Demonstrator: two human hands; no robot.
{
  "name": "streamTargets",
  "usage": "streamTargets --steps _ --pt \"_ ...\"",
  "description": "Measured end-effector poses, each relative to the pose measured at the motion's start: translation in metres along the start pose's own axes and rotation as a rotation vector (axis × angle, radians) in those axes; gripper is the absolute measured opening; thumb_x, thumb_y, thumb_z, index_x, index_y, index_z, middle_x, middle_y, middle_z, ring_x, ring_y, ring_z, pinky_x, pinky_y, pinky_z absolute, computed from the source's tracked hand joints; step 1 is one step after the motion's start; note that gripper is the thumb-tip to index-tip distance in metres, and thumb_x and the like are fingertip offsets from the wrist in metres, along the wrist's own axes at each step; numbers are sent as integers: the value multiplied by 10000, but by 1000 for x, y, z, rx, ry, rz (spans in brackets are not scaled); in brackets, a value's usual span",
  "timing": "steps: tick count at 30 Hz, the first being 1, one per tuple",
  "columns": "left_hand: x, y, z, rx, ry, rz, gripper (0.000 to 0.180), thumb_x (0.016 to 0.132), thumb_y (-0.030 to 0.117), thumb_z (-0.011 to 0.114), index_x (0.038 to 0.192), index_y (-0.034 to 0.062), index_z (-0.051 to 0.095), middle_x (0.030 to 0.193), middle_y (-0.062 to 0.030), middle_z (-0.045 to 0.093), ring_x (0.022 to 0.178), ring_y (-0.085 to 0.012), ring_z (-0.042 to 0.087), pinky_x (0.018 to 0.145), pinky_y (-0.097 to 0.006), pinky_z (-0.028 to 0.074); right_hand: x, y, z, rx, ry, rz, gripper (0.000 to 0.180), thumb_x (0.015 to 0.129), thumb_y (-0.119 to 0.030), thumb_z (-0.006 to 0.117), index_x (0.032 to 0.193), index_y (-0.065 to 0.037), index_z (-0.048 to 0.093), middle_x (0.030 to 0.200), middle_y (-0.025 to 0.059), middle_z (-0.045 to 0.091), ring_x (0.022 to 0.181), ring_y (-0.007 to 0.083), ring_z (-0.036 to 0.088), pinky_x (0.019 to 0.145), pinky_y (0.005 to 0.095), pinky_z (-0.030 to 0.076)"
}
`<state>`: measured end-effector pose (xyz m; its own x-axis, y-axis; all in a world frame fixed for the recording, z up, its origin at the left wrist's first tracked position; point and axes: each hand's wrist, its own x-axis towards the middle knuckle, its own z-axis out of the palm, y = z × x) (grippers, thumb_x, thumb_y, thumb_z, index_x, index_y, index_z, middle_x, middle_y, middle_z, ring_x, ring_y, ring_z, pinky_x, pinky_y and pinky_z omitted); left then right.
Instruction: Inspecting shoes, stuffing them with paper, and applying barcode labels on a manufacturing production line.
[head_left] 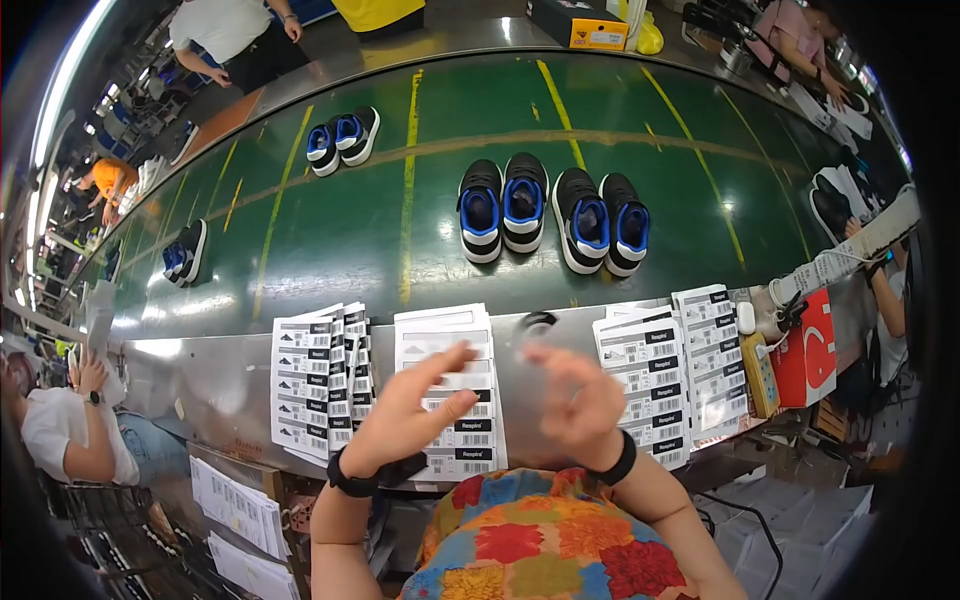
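green belt (330,250) runs across the middle, with a steel ledge (230,380) along its near edge. both hands hover over that ledge, just above the label sheets. left hand (405,415) is open, fingers spread and half curled, thumb and forefinger apart, holding nothing that shows. right hand (575,400) is blurred; its fingers look loosely curled, and whether it grips anything cannot be told. each wrist wears a black band.

white label sheets with black barcodes lie in stacks on the ledge: one stack (310,385) toward the left, a middle stack (455,340) partly under the left hand, and a right stack (670,370) beside the right hand. a small dark round thing (537,323) sits at the ledge's far edge between the hands; too blurred to name.

on the belt, two pairs of black-and-blue shoes (550,215) stand side by side near the middle, toes toward the near edge. another pair (342,138) lies toward the far left, and one more (185,253) at the left end.

a red box (815,350) stands at the ledge's right end, its inside not visible. an orange box (580,25) sits beyond the belt's far edge, closed. other people work around the belt.
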<state>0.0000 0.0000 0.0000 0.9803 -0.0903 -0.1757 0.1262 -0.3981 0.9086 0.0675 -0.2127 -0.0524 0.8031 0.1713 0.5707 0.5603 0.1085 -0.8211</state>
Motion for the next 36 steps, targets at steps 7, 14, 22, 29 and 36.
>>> streamTargets --steps 7,14,22,29,36 --pt "3 -10 43 -554 49 210 573 1024 435 452 1364 -24 486 822 44 508 681 -13 367 554 -192 282 21 -35 -22 -488 -328 -410 409 798 -157 738 1143 12 598 1136 176 669 1078 354 648 865 395 553" --pt "2 -14 43 -420 209 84 411 1052 224 320 1131 -89 575 975 -108 628 842 -200 515 802 -305 428 51 -52 -54 -283 -130 179 406 791 -91 740 1155 11 594 1139 177 650 1029 292 638 910 367 485" --pt "26 9 51 -812 -147 5 704 1049 496 252 1417 -92 377 1272 -192 603 1110 -260 603 987 -340 425 67 -18 -71 -220 -268 257 119 792 -2 688 872 5 600 837 85 620 768 182 613 728 291 477" --pt "19 -20 44 157 67 -223 678 925 281 643 1403 -117 372 1222 -307 606 1139 -295 629 957 -319 468 125 116 -132 -591 250 354 357 837 -240 735 1000 4 531 904 185 650 828 300 646 754 390 502" --pt "-4 -71 61 686 107 -48 571 862 387 669 1040 -149 583 1163 -444 526 1172 -569 486 993 -506 436 152 192 -180 -787 231 412 511 755 -344 805 1026 -12 526 951 200 649 883 337 646 782 411 504"
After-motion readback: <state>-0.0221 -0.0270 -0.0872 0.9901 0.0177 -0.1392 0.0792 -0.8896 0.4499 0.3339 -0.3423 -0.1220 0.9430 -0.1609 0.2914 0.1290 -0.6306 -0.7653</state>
